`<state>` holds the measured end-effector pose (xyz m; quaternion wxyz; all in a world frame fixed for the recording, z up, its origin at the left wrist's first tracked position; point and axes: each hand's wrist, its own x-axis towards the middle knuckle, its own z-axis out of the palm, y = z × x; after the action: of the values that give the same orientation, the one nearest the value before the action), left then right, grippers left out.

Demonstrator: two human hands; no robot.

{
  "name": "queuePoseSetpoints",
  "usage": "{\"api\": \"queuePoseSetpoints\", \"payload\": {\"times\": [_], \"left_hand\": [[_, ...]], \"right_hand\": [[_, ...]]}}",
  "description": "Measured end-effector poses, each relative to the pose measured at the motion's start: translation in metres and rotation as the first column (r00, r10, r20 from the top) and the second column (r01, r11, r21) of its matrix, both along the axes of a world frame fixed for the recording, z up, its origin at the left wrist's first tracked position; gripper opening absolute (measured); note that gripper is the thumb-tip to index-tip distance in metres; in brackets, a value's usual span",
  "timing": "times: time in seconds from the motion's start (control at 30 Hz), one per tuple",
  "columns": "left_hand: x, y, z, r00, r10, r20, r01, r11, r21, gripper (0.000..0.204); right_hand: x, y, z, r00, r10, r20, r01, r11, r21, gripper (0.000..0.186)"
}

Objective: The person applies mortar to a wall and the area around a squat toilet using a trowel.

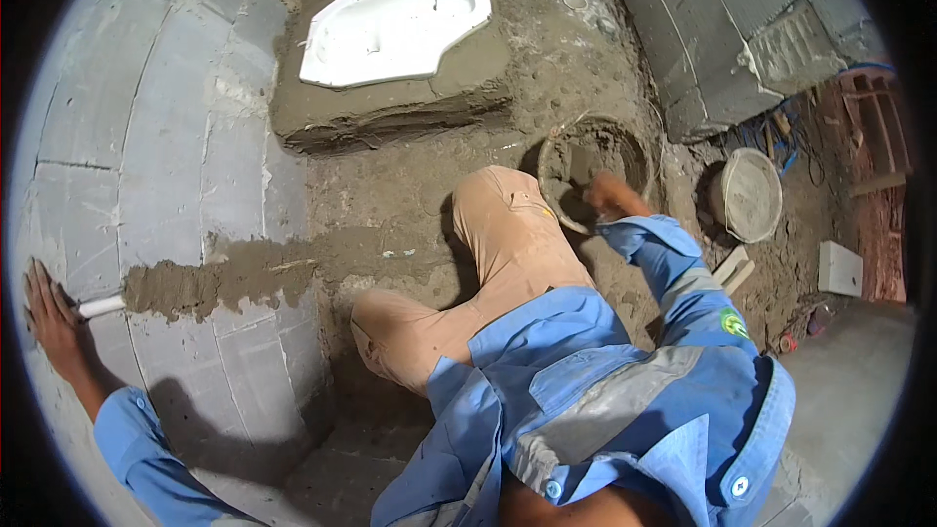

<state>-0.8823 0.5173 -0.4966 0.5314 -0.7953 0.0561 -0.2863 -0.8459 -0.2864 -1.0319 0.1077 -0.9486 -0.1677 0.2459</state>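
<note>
My left hand (57, 327) lies against the grey block wall with its fingers stretched out. Beside it the end of a white pipe (101, 306) sticks out of a band of wet mortar (210, 281) that runs along the wall. On the other side, my right hand (615, 197) is over a round mortar bucket (646, 158), its fingers curled. It seems to grip a trowel, whose dark flat blade (584, 164) rests in the mortar; the handle is hidden by the hand.
A white squat toilet pan (390, 29) is set in a raised mortar platform (488, 88) ahead. To the right stand a second bucket (752, 195), a pale float-like tool (733, 270) and a white block (839, 268). Block walls (698, 20) rise at both sides.
</note>
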Motion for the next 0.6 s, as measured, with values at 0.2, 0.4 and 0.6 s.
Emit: {"api": "queuePoseSetpoints", "payload": {"times": [0.2, 0.4, 0.6], "left_hand": [[0.003, 0.01, 0.003, 0.996, -0.089, -0.02, 0.089, 0.996, -0.029, 0.042], [-0.003, -0.021, 0.009, 0.988, -0.124, -0.089, 0.116, 0.989, -0.091, 0.043], [-0.025, -0.043, 0.009, 0.986, -0.041, -0.16, 0.04, 0.999, -0.014, 0.05]], "right_hand": [[-0.041, 0.007, 0.014, 0.653, -0.565, -0.504, 0.671, 0.741, 0.039, 0.01], [-0.099, 0.004, 0.051, 0.573, -0.424, -0.702, 0.82, 0.292, 0.493, 0.014], [-0.075, 0.099, 0.112, 0.82, -0.525, -0.231, 0.487, 0.425, 0.763, 0.024]]}}
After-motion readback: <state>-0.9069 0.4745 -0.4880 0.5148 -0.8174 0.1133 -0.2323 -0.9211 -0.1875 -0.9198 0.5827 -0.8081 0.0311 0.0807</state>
